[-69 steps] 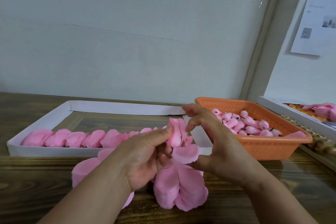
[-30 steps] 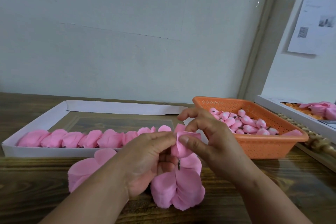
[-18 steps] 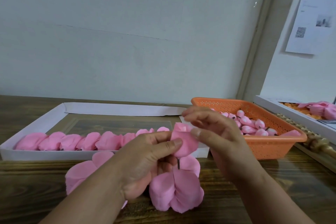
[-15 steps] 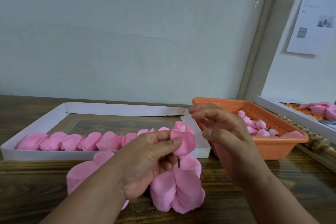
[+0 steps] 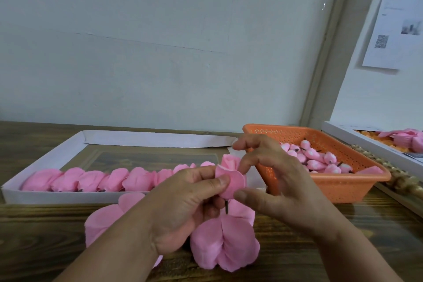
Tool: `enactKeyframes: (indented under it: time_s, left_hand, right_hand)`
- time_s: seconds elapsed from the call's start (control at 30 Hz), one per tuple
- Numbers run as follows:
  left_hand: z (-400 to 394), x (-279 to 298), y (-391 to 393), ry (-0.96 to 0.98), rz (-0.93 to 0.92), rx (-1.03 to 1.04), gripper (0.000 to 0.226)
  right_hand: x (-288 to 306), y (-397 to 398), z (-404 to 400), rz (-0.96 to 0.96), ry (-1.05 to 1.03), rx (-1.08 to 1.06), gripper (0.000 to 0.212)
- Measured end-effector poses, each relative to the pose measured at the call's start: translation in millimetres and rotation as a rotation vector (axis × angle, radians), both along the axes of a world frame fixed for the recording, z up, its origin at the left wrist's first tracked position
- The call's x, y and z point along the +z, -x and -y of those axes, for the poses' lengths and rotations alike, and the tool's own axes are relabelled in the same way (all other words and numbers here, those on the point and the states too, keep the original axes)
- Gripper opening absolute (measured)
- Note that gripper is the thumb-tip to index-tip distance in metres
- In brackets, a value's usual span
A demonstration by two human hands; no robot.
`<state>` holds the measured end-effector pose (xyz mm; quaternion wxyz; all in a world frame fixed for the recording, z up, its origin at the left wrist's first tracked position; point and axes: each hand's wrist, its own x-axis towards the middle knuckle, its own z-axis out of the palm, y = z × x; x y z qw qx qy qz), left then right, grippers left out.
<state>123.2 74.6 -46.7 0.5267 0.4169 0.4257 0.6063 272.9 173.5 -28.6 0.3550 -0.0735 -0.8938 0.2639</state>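
My left hand (image 5: 183,208) grips a pink flower bud (image 5: 230,181) by its base, thumb pressed on a petal wrapped round it. A short dark stem (image 5: 226,207) pokes out below the fingers. My right hand (image 5: 281,185) is at the bud's right side, index fingertip on the top of the petal and thumb at its lower edge, pinching it lightly. Loose pink petals (image 5: 226,242) lie on the wooden table under my hands, and more petals (image 5: 103,220) lie partly hidden by my left forearm.
A shallow white tray (image 5: 57,197) behind my hands holds a row of pink wrapped flowers (image 5: 114,181). At right stands an orange basket (image 5: 343,190) of pink buds (image 5: 315,160). A second white tray (image 5: 366,142) with pink and orange pieces sits at far right.
My right hand wrapped a petal up round the bud, drew back to the right for a moment, and has come back to touch the petal. My left hand kept hold of the bud.
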Motion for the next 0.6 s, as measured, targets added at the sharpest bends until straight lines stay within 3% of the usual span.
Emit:
enactKeyframes:
  time_s: [0.07,0.13,0.23,0.37,0.5,0.6]
  left_hand:
    - [0,0,0,-0.002,-0.001,-0.007,0.013]
    - [0,-1,0,0.008,-0.008,-0.008,0.029]
    - [0,-1,0,0.012,-0.020,-0.002,0.043]
    - [1,0,2,0.029,-0.046,-0.019,0.037]
    - [1,0,2,0.032,-0.069,-0.014,0.031]
    - [0,-1,1,0.022,-0.061,0.018,0.030]
  right_hand:
    - [-3,3,0,-0.014,0.012,0.010,0.019]
    - [-6,6,-3,-0.054,0.043,-0.004,0.008]
    - [-9,9,-3,-0.105,0.071,-0.051,0.008]
    - [-9,13,2,-0.121,0.077,-0.110,0.009]
    - [-7,15,5,-0.150,0.170,-0.143,0.024]
    - [-6,13,5,-0.125,0.212,-0.173,0.017]
